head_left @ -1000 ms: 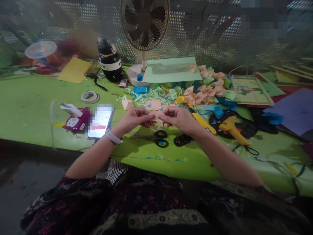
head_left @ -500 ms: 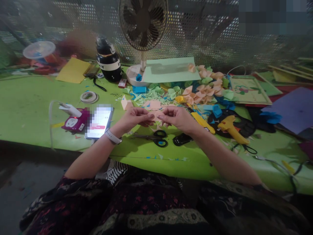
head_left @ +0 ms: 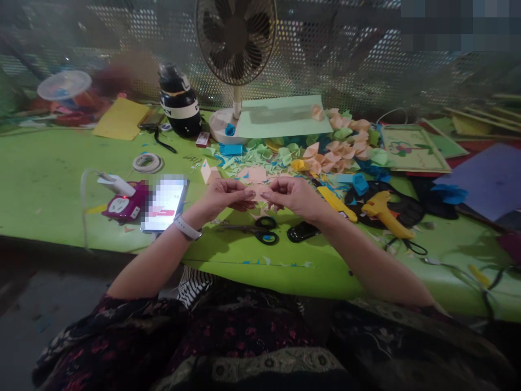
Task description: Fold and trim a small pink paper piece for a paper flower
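Between my two hands is a small piece of peach paper [head_left: 259, 194], pinched from both sides over the table. My left hand [head_left: 230, 194], with a white watch band at its wrist, grips its left edge between thumb and fingers. The right edge is in the pinch of my right hand [head_left: 287, 196]. The fingers cover most of the paper. Just below lie black-handled scissors [head_left: 265, 229]. A black stapler-like object [head_left: 303, 232] rests under my right wrist. Behind the hands are a folded peach paper [head_left: 210, 172] and more flat peach paper [head_left: 252, 174].
Paper scraps and folded paper petals [head_left: 336, 155] are heaped behind my hands. A yellow glue gun [head_left: 386, 212] and a yellow cutter [head_left: 336, 203] lie right. Left are a lit phone [head_left: 165, 203], a purple power socket [head_left: 126, 205] and a tape roll [head_left: 147, 162]. A fan [head_left: 236, 41] stands behind.
Both hands keep their pinch on the peach paper, which shows slightly more between the fingertips. The view has shifted a little; the things on the table stay where they were.
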Motion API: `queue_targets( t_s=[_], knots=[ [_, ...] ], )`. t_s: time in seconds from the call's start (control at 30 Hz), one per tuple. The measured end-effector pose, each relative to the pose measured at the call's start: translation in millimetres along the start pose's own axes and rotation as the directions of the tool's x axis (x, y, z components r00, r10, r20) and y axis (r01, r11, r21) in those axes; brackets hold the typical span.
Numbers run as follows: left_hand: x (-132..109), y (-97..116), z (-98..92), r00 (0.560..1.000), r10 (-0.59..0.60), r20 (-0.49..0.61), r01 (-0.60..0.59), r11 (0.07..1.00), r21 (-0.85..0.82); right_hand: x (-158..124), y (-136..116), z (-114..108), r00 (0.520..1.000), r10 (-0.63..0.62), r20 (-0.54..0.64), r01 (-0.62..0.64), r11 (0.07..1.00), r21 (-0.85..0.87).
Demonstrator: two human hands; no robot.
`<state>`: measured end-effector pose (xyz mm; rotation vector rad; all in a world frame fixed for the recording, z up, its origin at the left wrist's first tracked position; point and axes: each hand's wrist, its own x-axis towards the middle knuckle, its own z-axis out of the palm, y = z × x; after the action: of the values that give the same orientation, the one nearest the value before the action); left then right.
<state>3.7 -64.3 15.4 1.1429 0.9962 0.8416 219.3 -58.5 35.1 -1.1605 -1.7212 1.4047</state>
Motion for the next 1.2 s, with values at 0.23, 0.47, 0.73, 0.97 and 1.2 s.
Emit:
queue_targets(
  t_s=[0.23, 0.47, 0.73, 0.97, 1.2],
  knots=[
    [-1, 3, 2.1, 1.0, -0.003, -0.006, 0.003, 1.0, 0.004, 0, 1, 0, 1.0, 0.001, 0.005, -0.001, 1.0, 0.004],
    [0, 2, 2.1, 1.0, -0.016, -0.015, 0.016, 0.999, 0.032, 0, 0, 0, 1.0, 0.001, 0.01, -0.001, 1.0, 0.002],
    [0, 0, 0.8, 1.0, 0.01, -0.007, -0.01, 0.999, 0.04, -1, 0, 0, 1.0, -0.011, -0.008, 0.011, 0.999, -0.03],
    [1, 0, 2.4, 0.998, 0.031, -0.058, -0.026, 0.996, 0.08, 2, 4, -5, 0.999, -0.008, -0.035, 0.007, 1.0, -0.017],
    [7, -3, -5.2, 0.997, 0.03, -0.066, -0.03, 1.0, 0.01, -19, -14, -55, 0.995, -0.089, -0.053, 0.068, 0.947, -0.314]
  ],
)
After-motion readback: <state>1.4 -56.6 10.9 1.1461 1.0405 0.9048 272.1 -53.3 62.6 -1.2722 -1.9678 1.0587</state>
